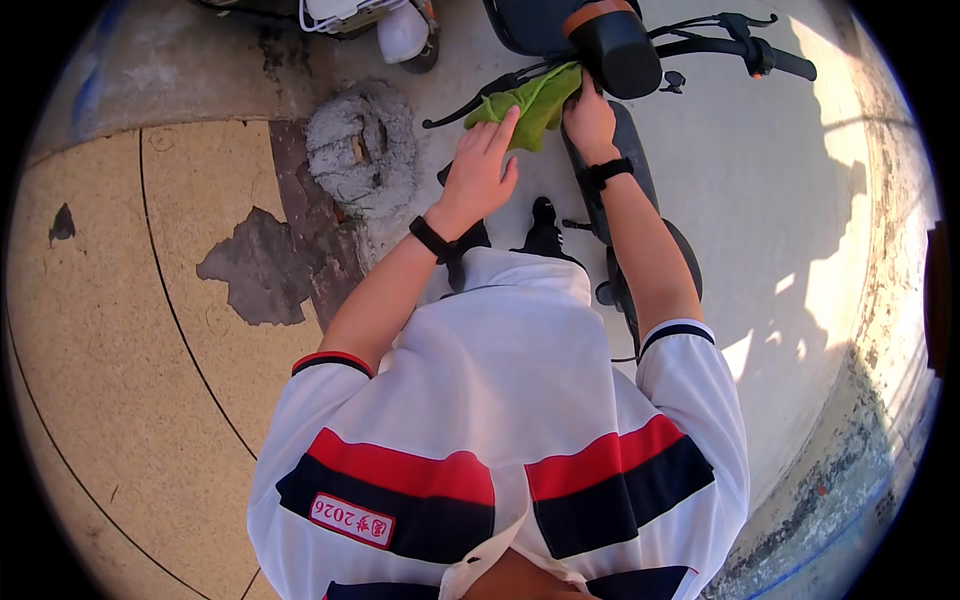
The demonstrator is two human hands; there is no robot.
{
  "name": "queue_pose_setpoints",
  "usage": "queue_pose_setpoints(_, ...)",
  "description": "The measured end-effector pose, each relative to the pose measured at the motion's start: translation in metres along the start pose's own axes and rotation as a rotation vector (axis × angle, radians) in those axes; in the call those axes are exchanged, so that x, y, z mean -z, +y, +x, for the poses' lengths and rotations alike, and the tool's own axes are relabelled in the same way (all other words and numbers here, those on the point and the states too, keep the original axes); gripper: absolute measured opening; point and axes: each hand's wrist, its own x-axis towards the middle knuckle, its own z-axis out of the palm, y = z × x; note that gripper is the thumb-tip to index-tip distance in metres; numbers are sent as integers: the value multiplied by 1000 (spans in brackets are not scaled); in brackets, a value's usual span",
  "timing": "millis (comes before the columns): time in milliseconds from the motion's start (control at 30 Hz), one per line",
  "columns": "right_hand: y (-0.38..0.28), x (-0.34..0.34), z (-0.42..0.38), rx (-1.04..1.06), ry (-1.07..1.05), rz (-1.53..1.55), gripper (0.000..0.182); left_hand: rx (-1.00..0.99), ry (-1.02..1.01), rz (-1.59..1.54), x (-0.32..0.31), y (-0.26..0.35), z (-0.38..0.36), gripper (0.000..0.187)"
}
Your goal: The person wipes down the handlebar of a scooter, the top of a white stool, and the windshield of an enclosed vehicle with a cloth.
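Observation:
A green cloth is draped over the left side of an electric scooter's handlebar, near the dark central unit with an orange band. My left hand lies against the cloth's left part, with its fingers stretched out and the thumb apart. At the cloth's right edge, my right hand is closed just below the central unit, its fingers bent and partly hidden. It appears to pinch the cloth there. The left brake lever sticks out past the cloth.
The scooter's dark seat and body run beside my right forearm. A rough grey concrete lump stands left of my hands, next to a tan paved floor. Another vehicle is at the top. A weathered wall borders the right.

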Motion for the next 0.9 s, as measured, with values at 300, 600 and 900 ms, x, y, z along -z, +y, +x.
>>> queue_pose_setpoints(300, -13, 2, 8, -44, 34, 8, 53, 4, -26, 20, -1, 0, -2, 81)
queue_pose_setpoints(600, -22, 10, -8, 13, 188, 267, 44, 7, -17, -1, 1, 2, 0, 81)
queue_pose_setpoints(900, -49, 28, -41, 196, 230, 560, 43, 13, -9, -4, 1, 2, -1, 80)
